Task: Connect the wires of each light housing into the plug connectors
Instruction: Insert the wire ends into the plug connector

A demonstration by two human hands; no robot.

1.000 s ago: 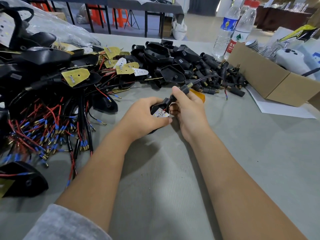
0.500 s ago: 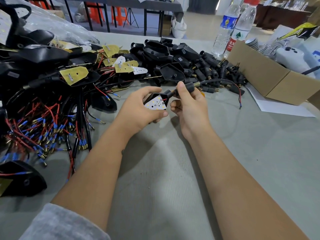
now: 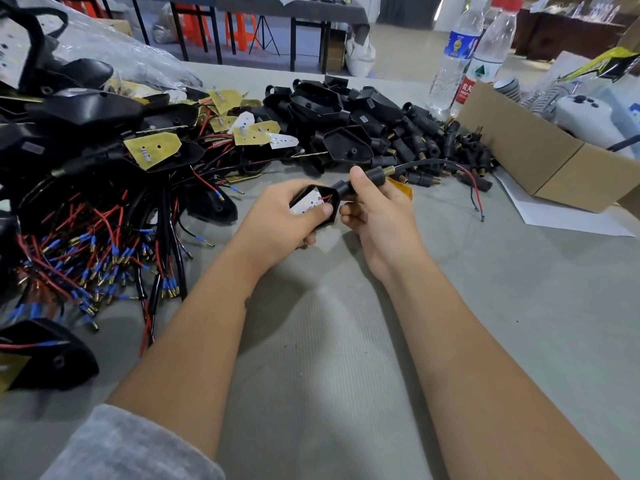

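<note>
- A table [image 3: 346, 358] with a grey ribbed covering carries everything.
- On its left lies a tangle of red and black wires [image 3: 104, 251] with blue-sleeved brass ends, among black light housings [image 3: 86, 105].
- Toward the far side sits a heap of black plug connectors [image 3: 426, 143].
- At right stands a cardboard box [image 3: 540, 157] on a white paper sheet [image 3: 568, 220].
- Two water bottles [image 3: 453, 60] stand behind it.
</note>
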